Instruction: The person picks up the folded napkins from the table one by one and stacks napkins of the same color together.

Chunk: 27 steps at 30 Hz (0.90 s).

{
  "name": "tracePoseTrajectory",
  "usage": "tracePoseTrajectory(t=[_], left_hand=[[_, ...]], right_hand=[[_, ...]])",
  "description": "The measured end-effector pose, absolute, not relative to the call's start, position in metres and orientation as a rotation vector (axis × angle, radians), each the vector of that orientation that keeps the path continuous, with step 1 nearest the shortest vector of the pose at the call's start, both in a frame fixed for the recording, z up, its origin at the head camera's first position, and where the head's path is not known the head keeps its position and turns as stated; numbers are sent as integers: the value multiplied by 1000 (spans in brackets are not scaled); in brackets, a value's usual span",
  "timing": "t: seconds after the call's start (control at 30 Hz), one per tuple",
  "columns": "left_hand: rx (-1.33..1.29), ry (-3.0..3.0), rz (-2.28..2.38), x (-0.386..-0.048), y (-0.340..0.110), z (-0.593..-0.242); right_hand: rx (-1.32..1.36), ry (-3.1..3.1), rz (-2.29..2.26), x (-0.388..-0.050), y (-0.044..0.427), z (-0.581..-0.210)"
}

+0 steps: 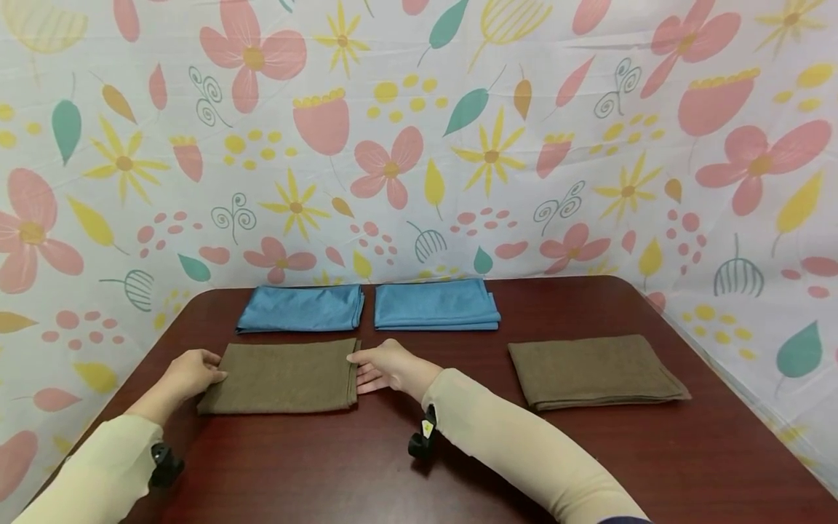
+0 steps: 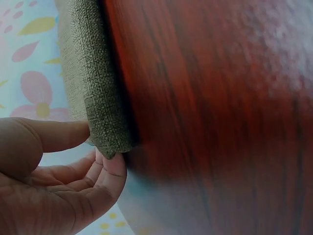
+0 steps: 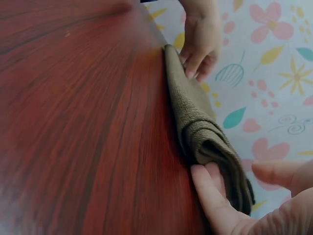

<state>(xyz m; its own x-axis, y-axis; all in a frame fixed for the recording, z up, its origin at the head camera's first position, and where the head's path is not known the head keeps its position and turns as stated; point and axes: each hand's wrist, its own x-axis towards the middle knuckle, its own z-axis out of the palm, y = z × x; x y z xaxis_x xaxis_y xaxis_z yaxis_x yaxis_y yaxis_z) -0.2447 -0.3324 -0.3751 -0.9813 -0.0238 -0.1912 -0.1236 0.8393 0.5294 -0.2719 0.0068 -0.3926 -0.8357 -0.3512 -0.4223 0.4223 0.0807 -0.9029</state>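
Observation:
A folded brown cloth [image 1: 281,378] lies at the left front of the table. My left hand [image 1: 193,375] pinches its left edge, thumb on the top face and fingertips under the corner in the left wrist view. At the opposite end my right hand [image 1: 386,364] touches the layered edge. In the right wrist view, its fairly straight fingers [image 3: 210,193] rest against the lower folds, while the thumb [image 3: 279,175] stands slightly apart above the cloth. The layers show as a rolled stack there.
Two folded blue cloths [image 1: 301,308] [image 1: 435,306] lie side by side along the table's back. Another folded brown cloth [image 1: 596,371] sits at the right. A flower-patterned curtain [image 1: 419,145] hangs behind the dark red wooden table [image 1: 458,480].

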Motion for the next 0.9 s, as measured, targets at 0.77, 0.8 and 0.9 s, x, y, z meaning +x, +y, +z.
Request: tracePoseTrajectory(t=[0.77,0.8,0.9], left_hand=[[-144,2689,1045,-246,-334,-375],[-145,2688,1052,-246,-333,-375],[-152,2677,1080,-246,-333,-374]], right_hand=[[103,1798,-1837,-269,2,-393],[99,1798,-1842,-269,2,-393],[101,1793,-1856,-269,3,-392]])
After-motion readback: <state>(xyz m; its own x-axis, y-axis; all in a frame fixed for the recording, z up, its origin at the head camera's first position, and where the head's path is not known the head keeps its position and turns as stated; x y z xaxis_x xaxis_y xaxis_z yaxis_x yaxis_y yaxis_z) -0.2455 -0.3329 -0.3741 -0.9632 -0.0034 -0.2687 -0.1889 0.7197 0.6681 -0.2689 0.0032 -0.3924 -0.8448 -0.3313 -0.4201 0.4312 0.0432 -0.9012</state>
